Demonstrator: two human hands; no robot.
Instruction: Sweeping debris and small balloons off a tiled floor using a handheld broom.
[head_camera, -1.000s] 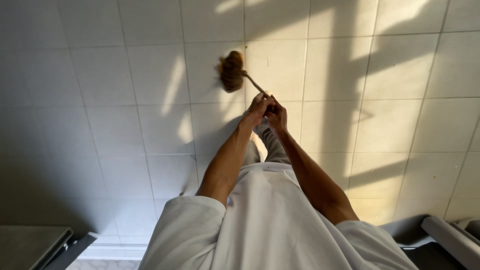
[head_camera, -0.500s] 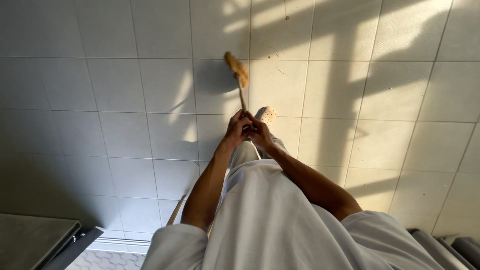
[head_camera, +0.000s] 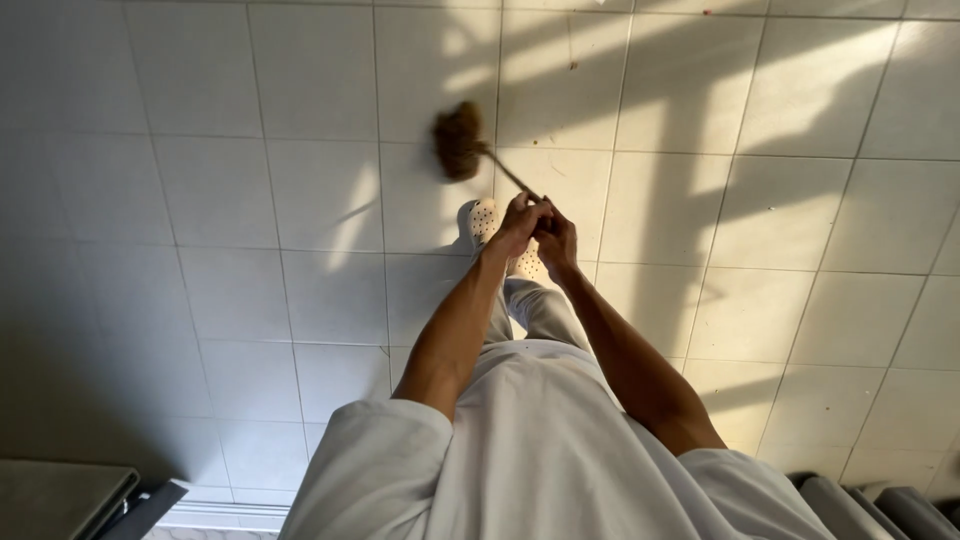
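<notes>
Looking straight down here: both hands are stacked on the top end of a broom handle (head_camera: 512, 180), the left hand (head_camera: 520, 222) a touch higher up the frame and the right hand (head_camera: 556, 232) tucked just beside it, fingers of both clenched round the stick. From the fingers the handle runs away up and to the left, a thin dark line, ending at the broom head (head_camera: 458, 142), which sits on or just above the tiled floor (head_camera: 250, 220), well out in front of the feet. So the long axis is a diagonal, head far-left, grip near-right. The left hand is the one nearer the bristles.

The head looks like a brown, shaggy clump, probably natural fibre, though it's blurred so I can't swear to it. Floor is pale square tiles, smooth and slightly glossy, with thin grout lines and hard stripes of sunlight. There's a white perforated clog (head_camera: 480, 220) poking out under the hands, plus loose white trousers (head_camera: 540, 310) and a white shirt (head_camera: 540, 450).
</notes>
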